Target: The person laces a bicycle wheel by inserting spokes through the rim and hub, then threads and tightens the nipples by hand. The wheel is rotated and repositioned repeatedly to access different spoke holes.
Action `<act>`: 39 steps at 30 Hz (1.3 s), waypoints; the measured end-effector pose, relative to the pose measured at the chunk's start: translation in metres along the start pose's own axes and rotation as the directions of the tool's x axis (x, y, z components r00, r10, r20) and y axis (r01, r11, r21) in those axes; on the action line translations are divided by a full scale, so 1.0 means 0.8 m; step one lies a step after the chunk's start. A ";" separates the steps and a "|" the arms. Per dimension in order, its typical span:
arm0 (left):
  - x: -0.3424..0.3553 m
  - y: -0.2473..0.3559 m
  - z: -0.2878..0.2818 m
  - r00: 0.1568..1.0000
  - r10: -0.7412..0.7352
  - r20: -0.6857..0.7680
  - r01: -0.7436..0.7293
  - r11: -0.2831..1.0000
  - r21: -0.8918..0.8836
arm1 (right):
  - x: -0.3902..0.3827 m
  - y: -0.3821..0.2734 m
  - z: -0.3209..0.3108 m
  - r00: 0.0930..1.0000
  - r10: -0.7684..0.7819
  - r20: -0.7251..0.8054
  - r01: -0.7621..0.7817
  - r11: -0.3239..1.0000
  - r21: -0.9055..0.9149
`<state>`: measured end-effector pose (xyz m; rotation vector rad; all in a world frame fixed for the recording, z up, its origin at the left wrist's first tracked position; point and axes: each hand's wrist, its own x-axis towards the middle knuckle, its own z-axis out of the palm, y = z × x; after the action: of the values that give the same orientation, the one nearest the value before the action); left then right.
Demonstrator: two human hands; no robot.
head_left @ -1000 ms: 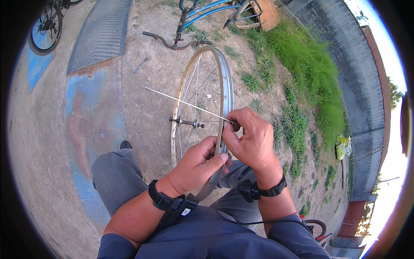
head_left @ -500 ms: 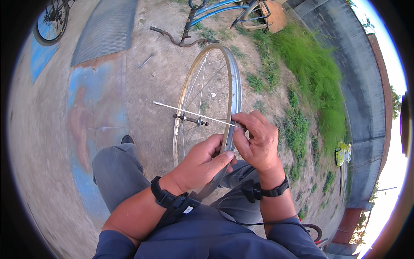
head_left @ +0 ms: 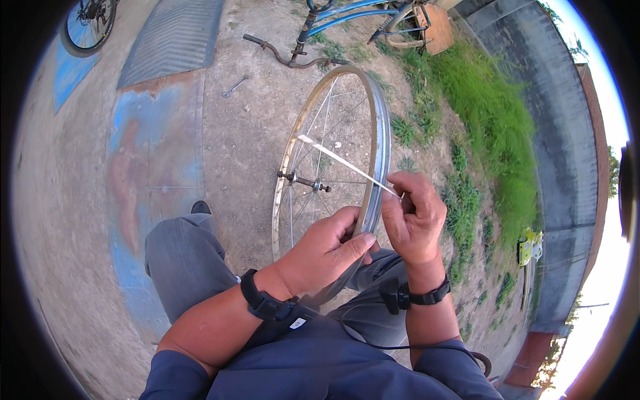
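A bicycle wheel rim stands upright between my knees, without a tyre, its hub held by a few thin spokes. My left hand is closed round the near part of the rim, thumb over its outer edge. Just right of the rim, my right hand pinches the near end of a thin pale rod between thumb and fingers. The rod slants across the rim to the upper left, above the hub, and its far end looks a little thicker. Whether it passes through the rim I cannot tell.
Beyond the wheel lie a rusty handlebar and a blue bicycle frame. A wrench rests on the dirt. A blue-stained metal sheet lies to the left; grass and a grey wall are on the right.
My right hand has drawn back to the right from the rim, and the rod has shifted right with it, tilting more steeply. My left hand still grips the rim.
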<state>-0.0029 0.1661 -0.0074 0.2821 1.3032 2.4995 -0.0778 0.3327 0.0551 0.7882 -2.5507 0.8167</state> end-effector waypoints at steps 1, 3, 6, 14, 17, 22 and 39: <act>0.000 0.003 -0.003 1.000 -0.010 -0.013 0.011 0.999 0.040 | -0.004 0.000 0.000 0.998 0.053 -0.030 -0.051 0.997 0.055; -0.003 0.013 -0.013 0.999 0.000 -0.053 -0.001 1.000 -0.008 | -0.011 0.005 -0.003 0.981 0.183 -0.061 -0.170 0.969 0.179; -0.009 0.040 -0.039 0.993 -0.021 -0.117 0.024 1.000 0.020 | -0.019 0.019 -0.008 0.936 0.340 -0.093 -0.295 0.900 0.321; -0.028 0.112 -0.098 0.964 -0.033 -0.264 0.108 0.956 0.272 | -0.048 0.086 0.011 0.812 0.575 0.097 -0.479 0.563 0.673; -0.033 0.143 -0.120 0.947 -0.064 -0.315 0.194 0.895 0.402 | -0.057 0.118 0.026 0.772 0.621 0.137 -0.484 0.435 0.759; -0.023 0.183 -0.149 0.892 -0.026 -0.452 0.314 0.755 0.576 | -0.072 0.146 0.041 0.741 0.654 0.151 -0.473 0.349 0.809; 0.030 0.142 -0.192 0.600 0.676 -0.428 0.410 0.199 0.890 | -0.076 0.148 0.031 0.754 0.633 0.173 -0.460 0.321 0.827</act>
<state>-0.0932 -0.0041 -0.0005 -0.6524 3.3630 1.2574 -0.1052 0.4225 -0.0426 -0.0752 -2.1087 2.3454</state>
